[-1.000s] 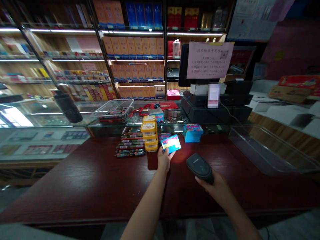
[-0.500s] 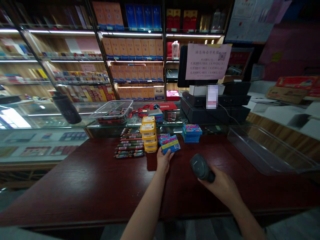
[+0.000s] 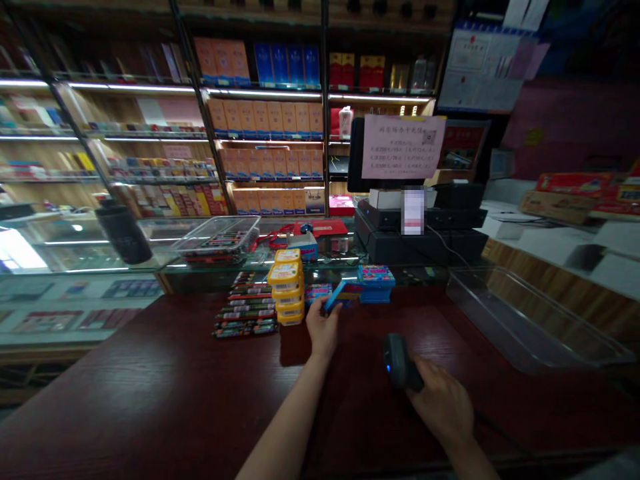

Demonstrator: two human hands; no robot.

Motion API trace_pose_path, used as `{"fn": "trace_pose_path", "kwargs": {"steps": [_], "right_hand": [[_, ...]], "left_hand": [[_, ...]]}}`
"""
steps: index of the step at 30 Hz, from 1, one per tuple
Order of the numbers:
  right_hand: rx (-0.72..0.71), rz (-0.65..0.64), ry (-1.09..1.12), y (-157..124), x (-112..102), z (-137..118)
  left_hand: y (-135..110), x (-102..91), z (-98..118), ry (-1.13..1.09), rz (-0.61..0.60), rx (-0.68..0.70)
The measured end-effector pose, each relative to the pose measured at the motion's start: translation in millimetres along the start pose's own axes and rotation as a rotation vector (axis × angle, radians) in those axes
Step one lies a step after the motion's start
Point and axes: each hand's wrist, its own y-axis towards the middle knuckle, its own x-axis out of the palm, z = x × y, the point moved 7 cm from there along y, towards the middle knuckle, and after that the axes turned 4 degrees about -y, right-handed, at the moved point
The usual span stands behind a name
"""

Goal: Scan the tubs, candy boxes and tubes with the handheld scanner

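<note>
tilting edge-on since a moment ago, the blue packet [image 3: 334,295] in your left hand [image 3: 323,328] has moved back toward the blue stack [image 3: 375,283]; its scan looks finished. your left grip pinches its lower end above the tabletop [image 3: 150,387]. your right hand [image 3: 443,407] wraps the black scanner [image 3: 397,360], blue light showing.

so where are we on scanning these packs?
Looks done: one blue pack stack by the counter's back edge. In hand: left hand tilts a blue pack over a smaller pile; right hand grips the barcode scanner. Possibly left: yellow tubs, dark packets.
</note>
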Motion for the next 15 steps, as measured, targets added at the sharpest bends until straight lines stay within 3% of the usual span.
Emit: {"fn": "trace_pose_path", "kwargs": {"steps": [3, 7, 11, 15], "right_hand": [[-0.015, -0.010, 0.027, 1.5, 2.4, 0.6], [0.004, -0.008, 0.068, 3.4, 2.8, 1.3], [0.028, -0.005, 0.075, 4.9, 1.8, 0.4], [0.034, -0.014, 0.079, 5.6, 2.3, 0.4]], "left_hand": [[14.3, 32.4, 26.0, 0.091, -0.130, 0.154], [29.7, 87.6, 44.5, 0.286, -0.417, 0.371], [37.1, 132.8, 32.7, 0.574, -0.612, 0.522], [40.1, 155.4, 13.1, 0.703, -0.677, 0.519]]}}
